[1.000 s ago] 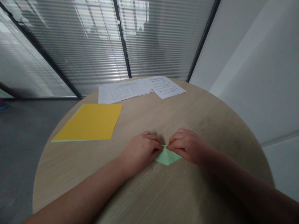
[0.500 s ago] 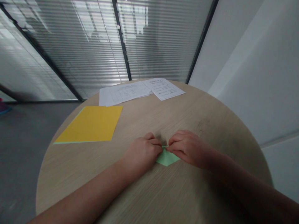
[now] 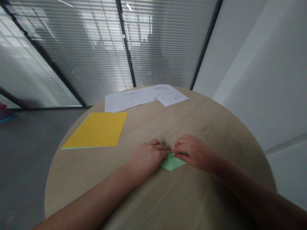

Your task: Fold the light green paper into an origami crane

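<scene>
A small piece of folded green paper [image 3: 172,163] lies on the wooden table, its pointed lower edge facing me. My left hand [image 3: 150,157] is closed over the paper's left side, fingers curled and pressing it down. From the right, my right hand [image 3: 190,151] pinches the paper's upper right edge between thumb and fingers. Both hands cover parts of the paper, so its full outline is hidden.
A round wooden table [image 3: 148,127] carries a stack of yellow sheets [image 3: 98,129] with a green edge beneath, on the left. Printed white papers [image 3: 130,99] lie at the far edge. Blinds [image 3: 163,57] stand behind the table, a white wall [image 3: 261,80] at right.
My right hand's fingers have shifted slightly along the green paper's upper edge, with the thumb and fingers a little further apart. My left hand stays in place. The camera view has tilted slightly up.
</scene>
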`<move>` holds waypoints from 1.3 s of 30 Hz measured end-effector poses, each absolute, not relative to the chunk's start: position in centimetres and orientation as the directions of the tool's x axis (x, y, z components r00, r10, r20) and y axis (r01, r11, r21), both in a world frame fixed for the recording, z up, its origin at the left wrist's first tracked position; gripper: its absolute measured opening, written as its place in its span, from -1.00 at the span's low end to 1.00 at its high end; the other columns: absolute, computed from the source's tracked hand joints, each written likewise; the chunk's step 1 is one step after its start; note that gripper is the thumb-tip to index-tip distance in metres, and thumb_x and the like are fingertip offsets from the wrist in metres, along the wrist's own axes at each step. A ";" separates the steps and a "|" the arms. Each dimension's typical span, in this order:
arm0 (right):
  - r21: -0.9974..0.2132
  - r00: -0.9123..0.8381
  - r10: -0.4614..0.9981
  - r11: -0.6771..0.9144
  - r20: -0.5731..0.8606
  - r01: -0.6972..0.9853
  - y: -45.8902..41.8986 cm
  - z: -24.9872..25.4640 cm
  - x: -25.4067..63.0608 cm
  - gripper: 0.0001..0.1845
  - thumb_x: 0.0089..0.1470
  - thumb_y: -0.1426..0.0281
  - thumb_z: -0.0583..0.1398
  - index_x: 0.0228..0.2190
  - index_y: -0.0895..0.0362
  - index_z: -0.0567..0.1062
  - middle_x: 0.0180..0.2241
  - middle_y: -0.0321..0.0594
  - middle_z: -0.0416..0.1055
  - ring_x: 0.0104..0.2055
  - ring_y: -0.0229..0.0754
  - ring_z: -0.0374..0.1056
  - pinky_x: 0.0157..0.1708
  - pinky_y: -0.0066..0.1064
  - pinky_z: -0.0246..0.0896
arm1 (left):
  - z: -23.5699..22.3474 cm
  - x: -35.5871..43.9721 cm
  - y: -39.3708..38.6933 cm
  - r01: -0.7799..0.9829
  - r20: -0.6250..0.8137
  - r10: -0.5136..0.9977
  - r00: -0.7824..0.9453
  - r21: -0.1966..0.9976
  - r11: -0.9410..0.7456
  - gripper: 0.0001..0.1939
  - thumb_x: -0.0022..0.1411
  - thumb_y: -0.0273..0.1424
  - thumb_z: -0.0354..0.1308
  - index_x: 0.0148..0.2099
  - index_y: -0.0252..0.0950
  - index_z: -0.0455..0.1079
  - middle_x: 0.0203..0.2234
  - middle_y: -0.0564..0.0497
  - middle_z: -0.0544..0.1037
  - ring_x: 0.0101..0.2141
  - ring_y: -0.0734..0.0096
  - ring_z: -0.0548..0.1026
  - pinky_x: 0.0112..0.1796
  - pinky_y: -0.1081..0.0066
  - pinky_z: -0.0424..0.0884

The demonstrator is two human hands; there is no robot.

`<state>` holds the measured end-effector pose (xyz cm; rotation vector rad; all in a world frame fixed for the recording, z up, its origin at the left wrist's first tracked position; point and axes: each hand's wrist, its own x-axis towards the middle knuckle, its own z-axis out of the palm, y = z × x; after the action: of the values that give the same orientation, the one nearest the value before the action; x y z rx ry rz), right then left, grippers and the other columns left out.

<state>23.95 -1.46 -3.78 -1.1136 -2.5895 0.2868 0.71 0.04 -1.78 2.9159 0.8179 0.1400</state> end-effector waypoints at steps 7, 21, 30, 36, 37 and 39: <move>-0.247 -0.633 0.748 0.663 0.199 0.707 -2.1 -3.0 23.1 -0.78 0.30 0.42 0.18 -0.29 0.10 0.66 -0.25 -0.21 0.52 -0.23 -0.22 0.34 -0.23 -0.35 0.07 | -1.6 0.8 -0.1 0.512 0.069 0.519 0.852 0.102 -0.853 -0.79 0.37 -0.57 0.11 -0.29 -0.32 0.54 -0.34 -0.03 0.62 -0.27 0.27 0.50 -0.27 0.33 0.45; -0.129 -0.458 0.889 0.453 -0.009 0.882 -3.4 -1.2 22.5 -0.83 0.24 0.37 0.26 -0.33 0.06 0.69 -0.29 -0.19 0.53 -0.18 -0.15 0.34 -0.24 -0.33 0.04 | -0.7 1.1 -0.8 0.618 -0.036 0.617 0.786 0.076 -0.783 -0.81 0.35 -0.52 0.16 -0.33 -0.29 0.53 -0.38 -0.02 0.61 -0.30 0.22 0.49 -0.29 0.32 0.41; -0.002 -0.348 0.933 0.349 -0.096 0.937 -4.5 0.0 21.4 -0.80 0.24 0.34 0.25 -0.37 0.09 0.67 -0.30 -0.13 0.56 -0.16 -0.01 0.40 -0.33 -0.28 0.05 | -0.6 1.4 -2.0 0.729 -0.039 0.730 0.683 -0.038 -0.684 -0.79 0.30 -0.55 0.14 -0.37 -0.30 0.52 -0.47 -0.08 0.59 -0.35 0.19 0.52 -0.43 0.36 0.39; -0.019 -0.346 0.932 0.346 -0.103 0.938 -4.6 -0.1 21.4 -0.81 0.23 0.36 0.25 -0.36 0.10 0.67 -0.30 -0.12 0.56 -0.15 0.01 0.41 -0.32 -0.26 0.08 | -0.2 1.4 -2.3 0.778 -0.018 0.782 0.623 -0.094 -0.621 -0.78 0.32 -0.45 0.17 -0.41 -0.31 0.52 -0.51 -0.13 0.58 -0.39 0.09 0.54 -0.50 0.33 0.37; -0.021 -0.352 0.931 0.352 -0.096 0.936 -4.6 -0.2 21.4 -0.81 0.23 0.37 0.25 -0.36 0.10 0.67 -0.30 -0.11 0.56 -0.15 0.01 0.41 -0.32 -0.26 0.09 | -0.2 1.3 -2.3 0.781 -0.019 0.787 0.617 -0.113 -0.615 -0.77 0.32 -0.42 0.18 -0.41 -0.31 0.53 -0.52 -0.13 0.58 -0.39 0.10 0.55 -0.51 0.34 0.37; -0.022 -0.361 0.928 0.360 -0.096 0.933 -4.6 -0.3 21.4 -0.80 0.24 0.37 0.24 -0.36 0.11 0.67 -0.30 -0.11 0.56 -0.15 0.01 0.41 -0.30 -0.25 0.10 | 0.0 1.0 -2.2 0.794 -0.032 0.806 0.591 -0.156 -0.588 -0.75 0.32 -0.38 0.19 -0.41 -0.31 0.54 -0.53 -0.13 0.58 -0.40 0.10 0.56 -0.52 0.35 0.38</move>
<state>21.44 -4.61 -0.25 -1.8114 -2.6452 0.1158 1.02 -2.19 0.02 2.9120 1.4715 -0.1614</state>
